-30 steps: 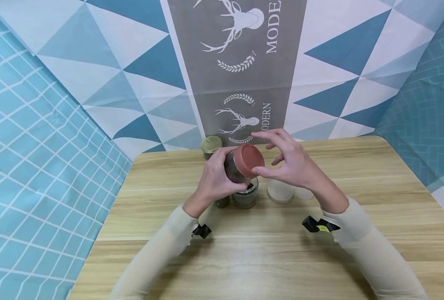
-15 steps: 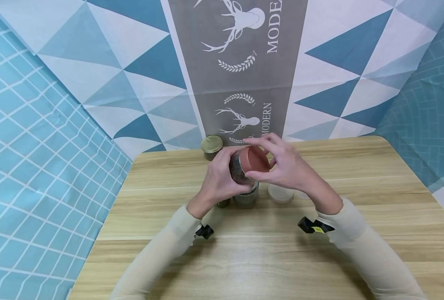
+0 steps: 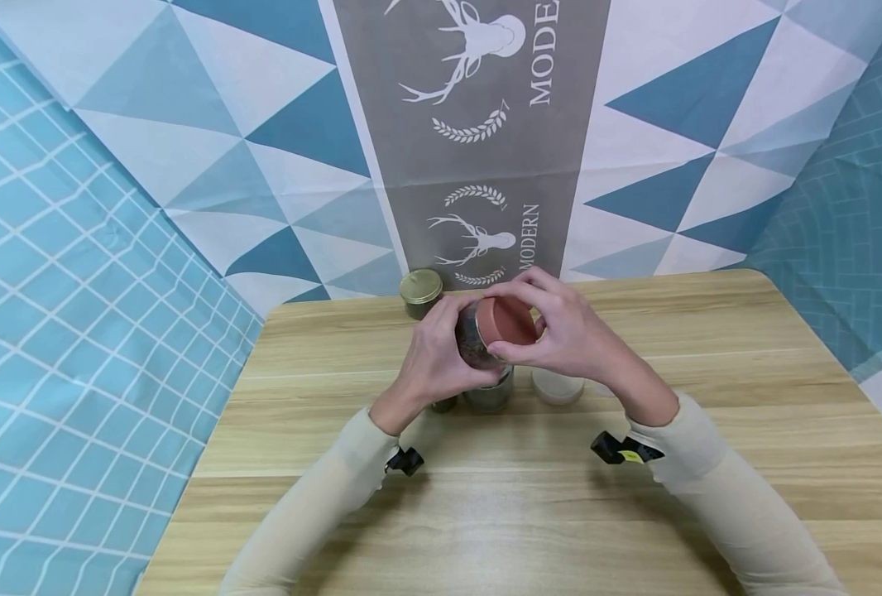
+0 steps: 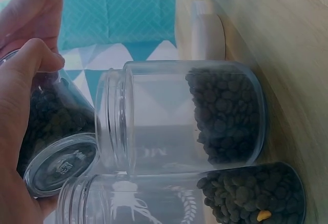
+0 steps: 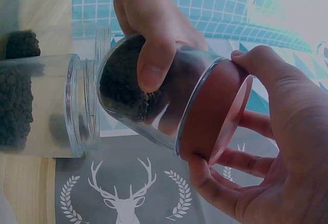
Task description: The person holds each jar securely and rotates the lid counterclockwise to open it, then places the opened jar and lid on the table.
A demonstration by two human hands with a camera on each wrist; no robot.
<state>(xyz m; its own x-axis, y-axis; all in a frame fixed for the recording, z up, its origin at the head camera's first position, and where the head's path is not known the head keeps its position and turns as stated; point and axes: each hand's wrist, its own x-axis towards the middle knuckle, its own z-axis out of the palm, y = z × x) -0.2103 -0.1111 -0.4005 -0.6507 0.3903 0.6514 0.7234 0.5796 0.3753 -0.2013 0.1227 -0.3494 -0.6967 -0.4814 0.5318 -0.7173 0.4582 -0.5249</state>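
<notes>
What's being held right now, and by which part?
A clear cylindrical jar with a reddish-brown round lid; left hand grips its body, right hand the lid's edge.

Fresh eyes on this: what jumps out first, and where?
The terracotta lid on the tilted glass jar, mid-frame in the head view, with the left grip on the jar and the right grip on the lid. Then the dark pellets low in the clear jars beside it, one showing an orange piece. Behind, white deer heads.
</notes>
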